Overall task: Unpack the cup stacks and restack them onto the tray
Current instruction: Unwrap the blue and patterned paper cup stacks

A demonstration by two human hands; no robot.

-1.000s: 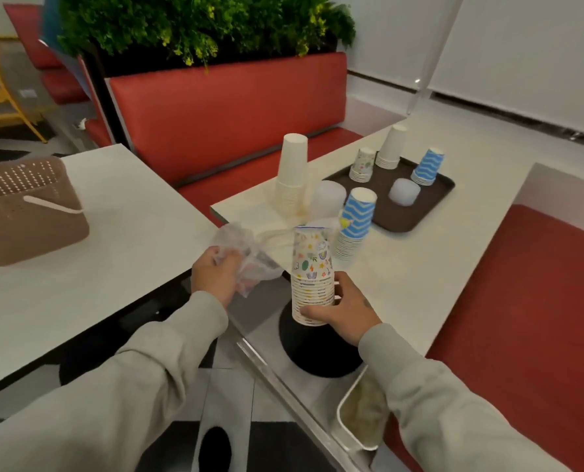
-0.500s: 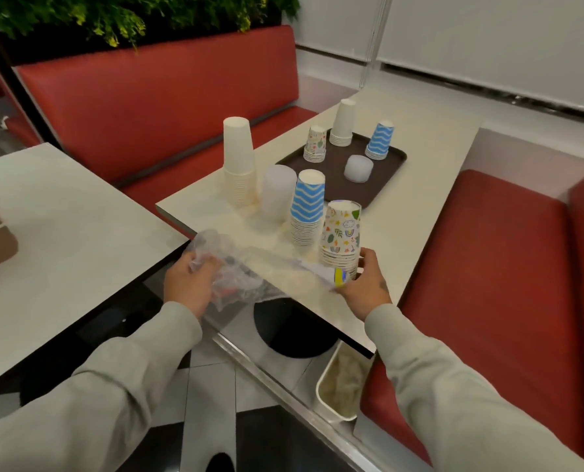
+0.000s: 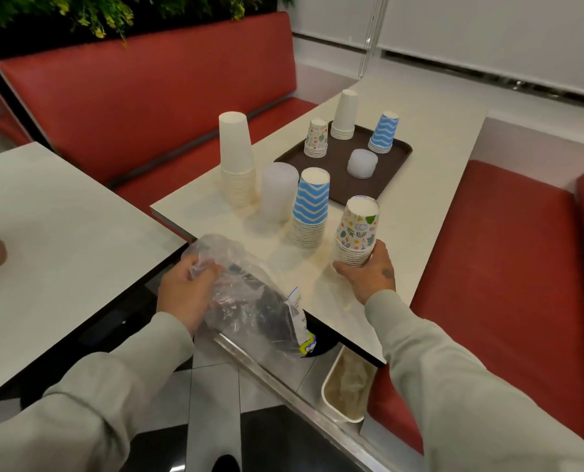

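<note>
Four stacks before tray (image 3: 391, 166): white stack (image 3: 236, 158), frosted stack (image 3: 278, 192), blue-wave stack (image 3: 311, 206), doodle-print stack (image 3: 357, 229), mid-frame.
Right hand (image 3: 368, 275): grasping doodle-print stack's ribbed base, seemingly set on table (image 3: 419, 216).
Left hand (image 3: 185, 294): clenching crinkly clear bag (image 3: 249, 301), lower centre.
On tray: four shorter stacks, brown surface, upper centre.

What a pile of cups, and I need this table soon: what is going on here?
A person is unpacking paper cups. Their right hand grips the base of a floral cup stack at the near end of the table, while the left hand holds a crumpled plastic bag off its edge. A white stack, clear stack and blue-striped stack stand beside the brown tray, which already carries four short stacks.
</note>
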